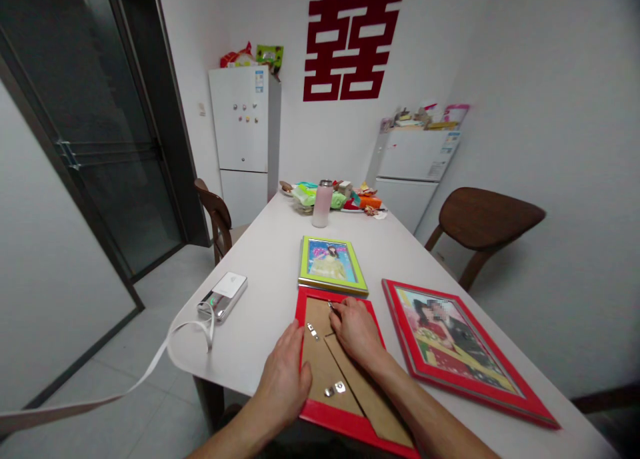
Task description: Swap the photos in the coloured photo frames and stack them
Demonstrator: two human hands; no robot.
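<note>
- A white dining table (260,292) runs away from the person, with a red double-happiness wall sign (350,39) and two white fridges (245,119) (413,156) beyond its far end.
- Left of the table stands a dark glass door (95,152); a brown wooden chair (487,212) stands right of it.
- At the table's far end lie a heap of snack packets (335,196) and a pink bottle (323,206).
- On the table's right side lies a large red photo frame (450,339), face up.
- Near the table's middle lies a lime-green photo frame (333,266), face up.
- On the table's left side sits a silver power bank (223,298) with a white strap (190,326) trailing off the edge.
- At the table's near edge, a red picture frame (330,419) lies face down, showing its cardboard backing (320,372) and small metal tabs (313,330).
- The left hand (283,379) is open, not clenched, pressed along the frame's left side; this placement looks well suited to stopping it sliding.
- The right hand (356,330) lies on the backing, its fingertips (336,306) beside a tab; whether they grasp it, I cannot tell.
</note>
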